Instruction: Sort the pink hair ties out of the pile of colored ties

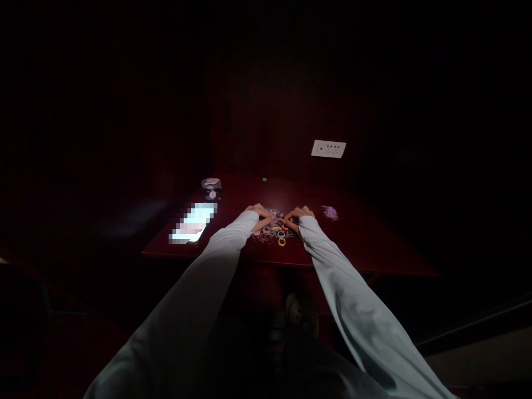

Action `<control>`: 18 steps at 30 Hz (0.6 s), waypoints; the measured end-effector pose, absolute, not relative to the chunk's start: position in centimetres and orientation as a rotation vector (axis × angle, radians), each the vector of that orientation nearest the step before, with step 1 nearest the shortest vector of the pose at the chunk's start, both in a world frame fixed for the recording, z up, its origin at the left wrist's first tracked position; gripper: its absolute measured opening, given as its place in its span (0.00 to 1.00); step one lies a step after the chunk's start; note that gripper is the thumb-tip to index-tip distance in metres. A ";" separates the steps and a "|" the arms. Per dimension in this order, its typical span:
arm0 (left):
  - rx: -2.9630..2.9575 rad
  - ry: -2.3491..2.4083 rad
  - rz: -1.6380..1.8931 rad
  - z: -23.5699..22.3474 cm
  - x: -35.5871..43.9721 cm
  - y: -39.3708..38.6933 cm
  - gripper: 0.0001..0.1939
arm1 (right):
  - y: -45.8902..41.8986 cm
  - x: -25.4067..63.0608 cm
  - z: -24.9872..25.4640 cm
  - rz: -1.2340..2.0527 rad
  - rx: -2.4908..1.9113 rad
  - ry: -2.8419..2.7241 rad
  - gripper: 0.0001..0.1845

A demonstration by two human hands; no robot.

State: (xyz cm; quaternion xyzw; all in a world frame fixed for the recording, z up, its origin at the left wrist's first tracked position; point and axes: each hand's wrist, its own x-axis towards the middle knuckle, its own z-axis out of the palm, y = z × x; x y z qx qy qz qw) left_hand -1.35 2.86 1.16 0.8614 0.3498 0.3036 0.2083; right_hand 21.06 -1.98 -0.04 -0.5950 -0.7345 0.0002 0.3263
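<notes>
A loose pile of small coloured hair ties (pixel 272 233) lies on the dark red table, with pink, purple, blue and yellow rings among them. My left hand (pixel 260 213) reaches into the pile from the left, its thumb and forefinger drawn together at the tips. From the other side my right hand (pixel 297 215) meets the pile, thumb and finger also close together. What sits between the fingertips of either hand is too small to make out. A yellow ring-shaped hair tie (pixel 282 242) lies at the pile's near edge. Right of my right hand rests a separate purple bunch (pixel 331 213).
A lit phone (pixel 195 223), partly blurred out, lies on the table (pixel 366 249) at left. Behind it stands a clear round jar (pixel 211 189). One green ring (pixel 265 179) lies far back. A white socket plate (pixel 328 148) is on the wall. Surroundings are dark.
</notes>
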 end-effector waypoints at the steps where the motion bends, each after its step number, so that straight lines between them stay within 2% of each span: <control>1: 2.397 0.956 0.846 1.3 -1.5 2.7 0.15 | -1.9 21.0 -0.1 -0.004 -1.556 -1.904 0.21; 7: 2.394 0.871 0.851 1.7 -2.2 2.0 0.18 | -0.9 21.6 0.0 -0.030 -1.571 -1.719 0.24; 14: 2.432 0.860 0.825 1.8 -2.3 2.1 0.18 | -0.8 26.2 -0.2 -0.115 -1.674 -1.171 0.28; 18: 2.473 0.868 0.812 1.8 -2.4 2.1 0.18 | -0.9 27.2 -1.3 -0.057 -1.689 -1.179 0.32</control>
